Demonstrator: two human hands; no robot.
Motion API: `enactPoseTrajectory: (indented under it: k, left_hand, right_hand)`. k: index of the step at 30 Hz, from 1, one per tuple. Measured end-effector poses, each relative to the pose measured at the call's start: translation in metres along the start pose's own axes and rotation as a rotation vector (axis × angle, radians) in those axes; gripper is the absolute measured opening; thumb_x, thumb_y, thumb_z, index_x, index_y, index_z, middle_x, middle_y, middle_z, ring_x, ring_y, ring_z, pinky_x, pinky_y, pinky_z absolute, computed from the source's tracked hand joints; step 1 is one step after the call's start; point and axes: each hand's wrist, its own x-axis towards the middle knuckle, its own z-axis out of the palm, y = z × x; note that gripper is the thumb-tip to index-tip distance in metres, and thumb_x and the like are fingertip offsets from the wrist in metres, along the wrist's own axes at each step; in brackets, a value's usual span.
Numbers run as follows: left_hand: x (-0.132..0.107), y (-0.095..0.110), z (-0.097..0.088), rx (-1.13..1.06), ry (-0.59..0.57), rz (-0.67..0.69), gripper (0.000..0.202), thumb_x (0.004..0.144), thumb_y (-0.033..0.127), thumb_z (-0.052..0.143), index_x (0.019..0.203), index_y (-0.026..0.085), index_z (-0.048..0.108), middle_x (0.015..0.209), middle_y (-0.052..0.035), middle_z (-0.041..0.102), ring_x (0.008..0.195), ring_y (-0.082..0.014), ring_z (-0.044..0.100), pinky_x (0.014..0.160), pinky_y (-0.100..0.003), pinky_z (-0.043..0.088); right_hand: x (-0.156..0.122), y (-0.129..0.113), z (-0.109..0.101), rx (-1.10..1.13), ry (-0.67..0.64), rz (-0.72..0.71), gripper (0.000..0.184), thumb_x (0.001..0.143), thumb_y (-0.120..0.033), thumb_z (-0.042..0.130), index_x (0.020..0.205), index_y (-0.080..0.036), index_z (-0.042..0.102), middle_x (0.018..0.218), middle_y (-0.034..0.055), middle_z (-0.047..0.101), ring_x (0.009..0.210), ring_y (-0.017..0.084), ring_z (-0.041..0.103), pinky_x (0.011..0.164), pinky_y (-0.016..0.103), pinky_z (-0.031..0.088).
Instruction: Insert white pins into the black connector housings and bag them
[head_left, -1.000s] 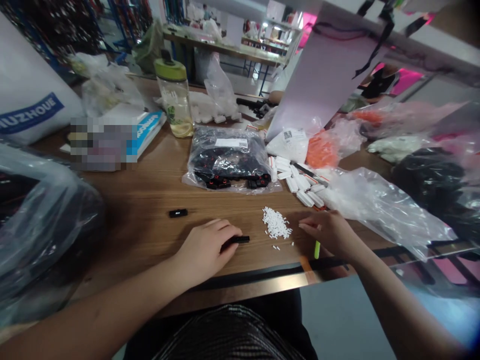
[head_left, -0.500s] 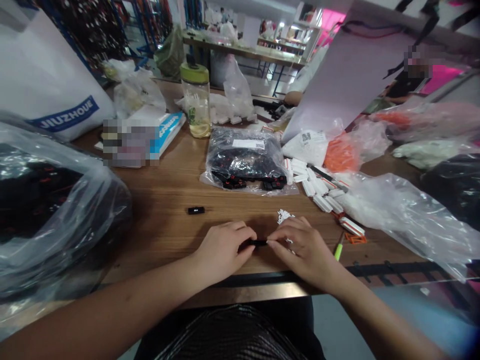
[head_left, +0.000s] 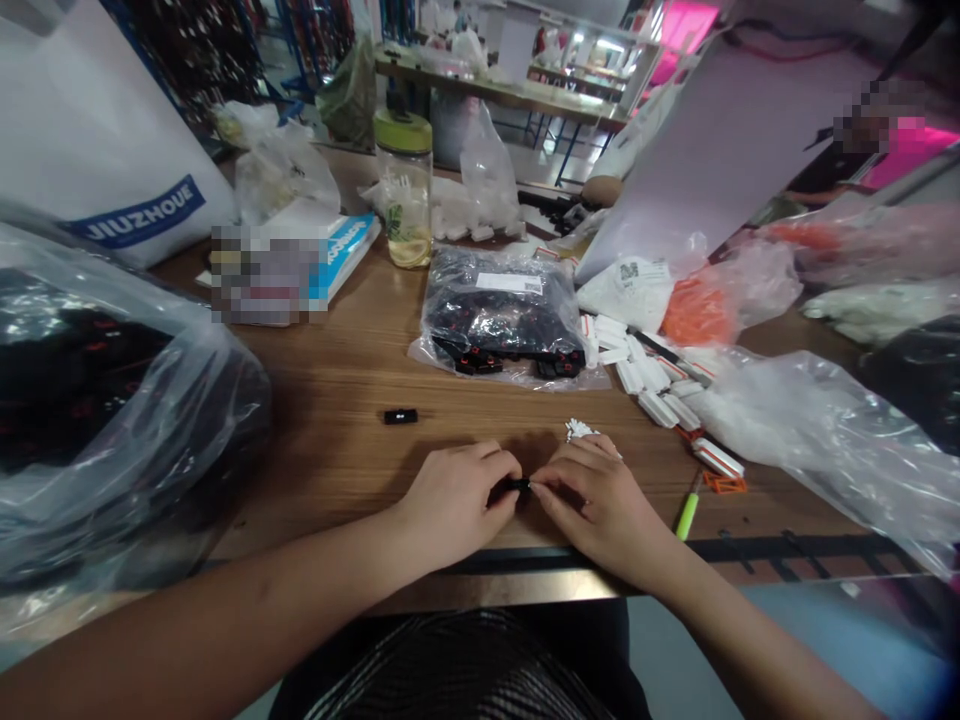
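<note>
Grip of left hand closely pinches black piece.

Dim, even light covered the desk; lamps behind burned white. Glare streaked the bag and the metal edge. Soft shadows pooled around the left hand and right hand; the piece between them looked soft. Towards the sides things stretched, and the lower right corner smeared bluish.
</note>
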Motion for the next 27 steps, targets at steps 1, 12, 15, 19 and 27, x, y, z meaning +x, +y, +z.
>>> enactPoseTrajectory:
  k: [1, 12, 15, 19, 27]
  left_hand:
    - [0.000, 0.000, 0.000, 0.000, 0.003, 0.000, 0.008, 0.087, 0.022, 0.063, 0.093, 0.021, 0.068, 0.084, 0.0003, 0.066, 0.066, -0.0146, 0.060, 0.061, -0.028, 0.048]
    - [0.001, 0.001, -0.001, -0.021, 0.011, -0.031, 0.007, 0.085, 0.019, 0.064, 0.091, 0.021, 0.067, 0.081, 0.0009, 0.064, 0.062, -0.0147, 0.058, 0.061, -0.030, 0.047]
    - [0.001, 0.001, -0.001, -0.013, 0.005, -0.026, 0.009, 0.084, 0.017, 0.062, 0.091, 0.021, 0.066, 0.083, 0.0011, 0.064, 0.062, -0.0142, 0.057, 0.062, -0.030, 0.047]
    - [0.000, 0.000, -0.001, -0.018, 0.006, -0.019, 0.008, 0.085, 0.017, 0.061, 0.090, 0.021, 0.065, 0.084, 0.0009, 0.065, 0.062, -0.0139, 0.057, 0.062, -0.029, 0.047]
    - [0.001, -0.002, -0.001, 0.002, -0.028, -0.009, 0.008, 0.088, 0.020, 0.057, 0.092, 0.021, 0.063, 0.088, -0.0001, 0.063, 0.066, -0.0144, 0.057, 0.061, -0.029, 0.042]
  right_hand:
    - [0.000, -0.002, 0.000, -0.050, -0.007, -0.022, 0.018, 0.095, -0.022, 0.055, 0.085, -0.021, 0.070, 0.078, 0.0031, 0.067, 0.078, 0.019, 0.056, 0.083, 0.039, 0.035]
    - [-0.009, -0.012, 0.008, -0.311, 0.083, -0.171, 0.019, 0.096, -0.016, 0.053, 0.102, -0.018, 0.071, 0.082, 0.0044, 0.074, 0.078, 0.020, 0.060, 0.092, 0.046, 0.036]
    - [-0.010, -0.016, 0.012, -0.348, 0.043, -0.166, 0.022, 0.096, -0.015, 0.051, 0.101, -0.016, 0.072, 0.079, 0.0063, 0.073, 0.078, 0.022, 0.060, 0.090, 0.047, 0.037]
    - [-0.009, -0.003, -0.001, -0.214, 0.046, -0.060, 0.022, 0.095, -0.021, 0.052, 0.098, -0.021, 0.074, 0.078, 0.0045, 0.073, 0.078, 0.021, 0.062, 0.084, 0.042, 0.039]
    - [-0.021, 0.088, -0.049, -0.154, -0.002, 0.481, 0.026, 0.086, -0.034, 0.056, 0.072, -0.019, 0.073, 0.062, 0.0009, 0.069, 0.056, 0.015, 0.057, 0.055, 0.027, 0.037]
